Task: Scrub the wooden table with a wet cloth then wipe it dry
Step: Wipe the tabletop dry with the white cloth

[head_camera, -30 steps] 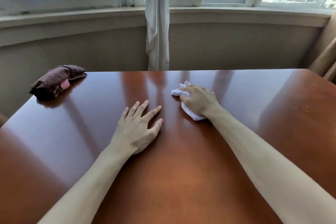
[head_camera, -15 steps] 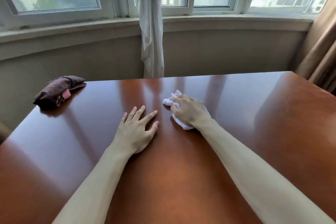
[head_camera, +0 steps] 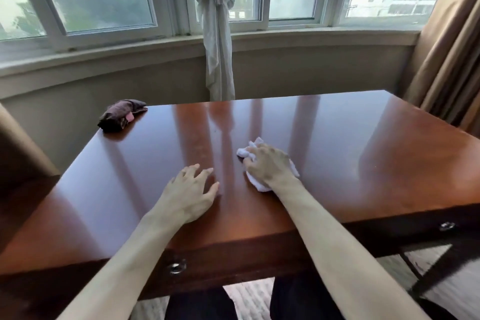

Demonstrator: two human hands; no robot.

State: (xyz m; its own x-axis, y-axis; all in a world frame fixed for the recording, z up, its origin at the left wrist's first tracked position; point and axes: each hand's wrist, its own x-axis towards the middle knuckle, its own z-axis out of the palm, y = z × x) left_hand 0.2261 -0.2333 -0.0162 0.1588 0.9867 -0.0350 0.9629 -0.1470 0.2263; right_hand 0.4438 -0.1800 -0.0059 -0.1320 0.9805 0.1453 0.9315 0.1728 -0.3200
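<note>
Reddish-brown wooden table (head_camera: 324,143): white cloth (head_camera: 255,149) bunched mid-table, clutched under right hand (head_camera: 268,165). Left hand (head_camera: 191,191) unclenched, fingertips braced beside it, holding nothing. Dark folded cloth (head_camera: 120,114) at far-left corner. Risk: uneven pressure leaves wet streaks on the glossy finish.

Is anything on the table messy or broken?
Nothing looks broken or spilled. The only odd thing is a crumpled dark cloth lying at the table's far left corner. The right hand grips the white cloth; the left hand rests on the wood.
</note>
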